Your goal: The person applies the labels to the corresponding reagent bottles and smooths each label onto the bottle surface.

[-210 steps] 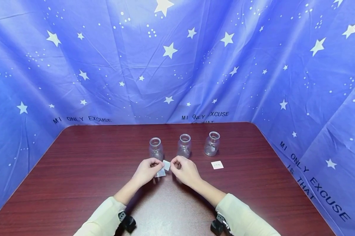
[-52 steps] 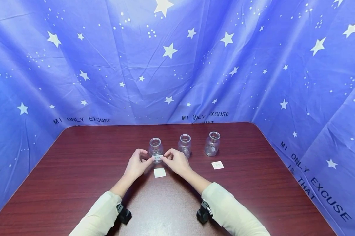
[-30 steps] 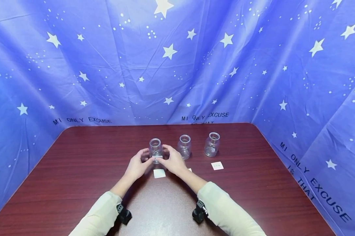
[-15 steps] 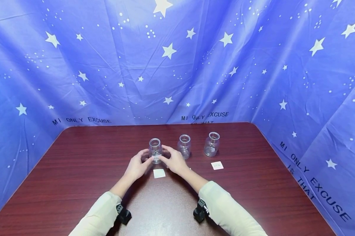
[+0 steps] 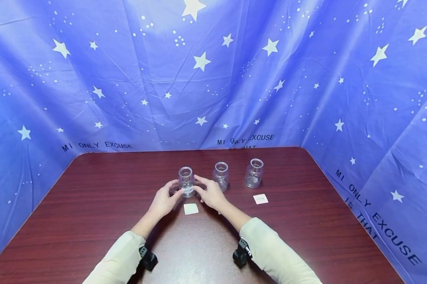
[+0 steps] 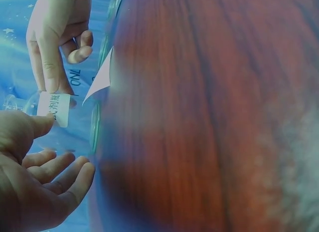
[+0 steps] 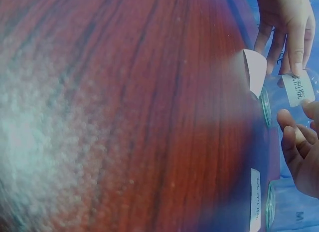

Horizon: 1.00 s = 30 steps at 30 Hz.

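The leftmost clear glass jar [image 5: 185, 176] stands upright on the table, held from both sides. A white label [image 5: 188, 190] with dark handwritten characters lies across its front, as the left wrist view also shows on the label [image 6: 61, 110]. My left hand [image 5: 165, 199] has its thumb on the label's left end and fingers around the jar's left side. My right hand [image 5: 211, 194] presses its thumb at the label's right end, index finger reaching behind the jar. Just in front lies a blank white paper square [image 5: 191, 209], with a lifted edge in the right wrist view.
A middle glass jar [image 5: 221, 173] and a right glass jar [image 5: 254, 173] stand in the same row. A written label [image 5: 260, 198] lies before the right one. Another written label [image 7: 255, 199] sits before the middle jar, mostly hidden by my right wrist in the head view.
Earlier both hands pinched the label above the table, near the paper square. It has since moved onto the jar's front, and my right fingers have reached around the jar's side.
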Each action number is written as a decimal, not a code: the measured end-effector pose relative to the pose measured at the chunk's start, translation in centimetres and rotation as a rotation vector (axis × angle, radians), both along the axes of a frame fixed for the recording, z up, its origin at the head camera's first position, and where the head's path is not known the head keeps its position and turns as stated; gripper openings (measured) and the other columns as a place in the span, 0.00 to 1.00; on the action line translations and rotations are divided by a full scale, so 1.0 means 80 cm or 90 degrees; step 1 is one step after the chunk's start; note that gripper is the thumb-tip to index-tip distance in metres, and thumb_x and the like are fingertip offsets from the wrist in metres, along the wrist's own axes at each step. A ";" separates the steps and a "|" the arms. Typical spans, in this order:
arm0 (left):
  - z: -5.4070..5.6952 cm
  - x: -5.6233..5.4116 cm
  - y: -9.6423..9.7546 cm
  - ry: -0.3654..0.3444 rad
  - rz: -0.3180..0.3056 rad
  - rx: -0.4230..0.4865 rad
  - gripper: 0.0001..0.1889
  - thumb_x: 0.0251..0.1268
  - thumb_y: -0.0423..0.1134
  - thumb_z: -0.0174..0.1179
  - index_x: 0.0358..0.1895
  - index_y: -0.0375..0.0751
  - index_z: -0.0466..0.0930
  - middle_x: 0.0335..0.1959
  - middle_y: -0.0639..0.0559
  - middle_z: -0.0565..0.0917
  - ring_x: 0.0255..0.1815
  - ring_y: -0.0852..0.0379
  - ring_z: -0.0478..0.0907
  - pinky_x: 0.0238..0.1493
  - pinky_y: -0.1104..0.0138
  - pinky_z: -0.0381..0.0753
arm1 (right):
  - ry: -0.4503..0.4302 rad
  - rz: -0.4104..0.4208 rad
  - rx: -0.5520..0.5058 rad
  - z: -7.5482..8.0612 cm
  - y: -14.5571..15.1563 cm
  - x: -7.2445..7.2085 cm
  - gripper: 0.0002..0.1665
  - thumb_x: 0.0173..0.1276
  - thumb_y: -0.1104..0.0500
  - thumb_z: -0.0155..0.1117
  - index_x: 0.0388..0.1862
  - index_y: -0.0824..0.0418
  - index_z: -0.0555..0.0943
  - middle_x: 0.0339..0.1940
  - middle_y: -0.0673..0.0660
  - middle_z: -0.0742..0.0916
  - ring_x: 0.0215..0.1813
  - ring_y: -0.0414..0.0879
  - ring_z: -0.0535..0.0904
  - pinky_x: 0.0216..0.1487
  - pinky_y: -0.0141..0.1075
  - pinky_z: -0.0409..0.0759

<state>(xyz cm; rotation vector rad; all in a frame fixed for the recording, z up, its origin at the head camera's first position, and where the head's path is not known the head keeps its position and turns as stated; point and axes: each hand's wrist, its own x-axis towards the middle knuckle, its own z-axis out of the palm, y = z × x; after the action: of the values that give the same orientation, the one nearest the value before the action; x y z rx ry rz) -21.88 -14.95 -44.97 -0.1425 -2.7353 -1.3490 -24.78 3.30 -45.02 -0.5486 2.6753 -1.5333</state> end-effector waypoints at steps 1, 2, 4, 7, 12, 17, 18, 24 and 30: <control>0.000 0.000 -0.001 0.000 -0.003 0.001 0.26 0.64 0.41 0.58 0.62 0.32 0.67 0.54 0.36 0.79 0.50 0.44 0.80 0.51 0.54 0.77 | -0.001 0.001 0.000 0.000 0.000 0.000 0.28 0.67 0.58 0.60 0.65 0.61 0.70 0.52 0.60 0.84 0.15 0.48 0.78 0.18 0.31 0.77; 0.000 0.000 -0.001 -0.001 -0.004 0.001 0.26 0.64 0.41 0.58 0.62 0.32 0.68 0.55 0.36 0.79 0.51 0.44 0.80 0.52 0.53 0.77 | -0.001 0.002 0.001 0.000 0.000 0.000 0.28 0.66 0.58 0.60 0.65 0.61 0.70 0.52 0.60 0.84 0.15 0.48 0.78 0.18 0.31 0.77; 0.001 0.000 -0.003 -0.002 -0.007 -0.002 0.26 0.64 0.41 0.58 0.62 0.32 0.68 0.55 0.36 0.79 0.54 0.43 0.78 0.55 0.52 0.75 | 0.001 0.005 0.003 0.000 0.001 0.000 0.28 0.66 0.57 0.60 0.65 0.61 0.70 0.52 0.59 0.84 0.15 0.48 0.79 0.17 0.31 0.76; 0.002 -0.001 -0.005 -0.004 -0.012 -0.011 0.26 0.65 0.42 0.57 0.62 0.31 0.68 0.57 0.36 0.78 0.59 0.42 0.74 0.60 0.51 0.70 | -0.003 0.011 0.005 0.001 0.001 -0.001 0.28 0.67 0.57 0.60 0.65 0.60 0.70 0.51 0.59 0.85 0.14 0.46 0.78 0.16 0.32 0.75; 0.003 -0.003 -0.008 -0.016 -0.020 -0.016 0.26 0.67 0.43 0.55 0.63 0.31 0.67 0.59 0.36 0.76 0.60 0.44 0.73 0.62 0.50 0.68 | -0.012 0.021 0.004 0.001 0.001 -0.001 0.29 0.68 0.55 0.58 0.66 0.61 0.68 0.51 0.58 0.85 0.14 0.42 0.76 0.18 0.33 0.77; 0.003 -0.004 -0.009 -0.021 -0.019 -0.017 0.26 0.67 0.43 0.54 0.63 0.31 0.66 0.59 0.36 0.75 0.54 0.46 0.75 0.60 0.51 0.70 | -0.005 0.027 -0.002 -0.001 0.002 -0.001 0.29 0.68 0.56 0.58 0.66 0.61 0.68 0.52 0.58 0.85 0.15 0.48 0.78 0.18 0.33 0.77; 0.003 -0.003 -0.009 -0.020 -0.019 -0.018 0.26 0.67 0.42 0.55 0.63 0.31 0.67 0.59 0.36 0.76 0.55 0.46 0.75 0.60 0.51 0.70 | -0.003 0.029 -0.003 -0.001 0.002 -0.001 0.28 0.68 0.56 0.58 0.66 0.62 0.68 0.52 0.59 0.85 0.15 0.48 0.78 0.17 0.33 0.77; 0.001 -0.002 -0.008 -0.010 -0.019 0.005 0.24 0.62 0.36 0.59 0.61 0.33 0.68 0.54 0.37 0.79 0.54 0.43 0.77 0.53 0.53 0.76 | -0.005 0.029 -0.014 -0.002 0.001 0.000 0.29 0.64 0.62 0.62 0.64 0.59 0.70 0.49 0.61 0.85 0.14 0.47 0.77 0.17 0.32 0.76; -0.003 -0.003 -0.005 -0.001 0.000 0.021 0.23 0.58 0.32 0.62 0.58 0.33 0.69 0.50 0.37 0.81 0.47 0.44 0.80 0.47 0.56 0.79 | -0.001 0.010 -0.019 -0.002 -0.002 0.002 0.28 0.61 0.64 0.65 0.61 0.59 0.72 0.45 0.61 0.86 0.13 0.48 0.77 0.16 0.31 0.76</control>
<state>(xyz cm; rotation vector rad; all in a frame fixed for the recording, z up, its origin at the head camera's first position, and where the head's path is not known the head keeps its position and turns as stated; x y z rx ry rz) -22.09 -15.39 -45.23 -0.1381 -2.7131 -1.3942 -24.64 3.11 -45.17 -0.5690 2.6453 -1.5705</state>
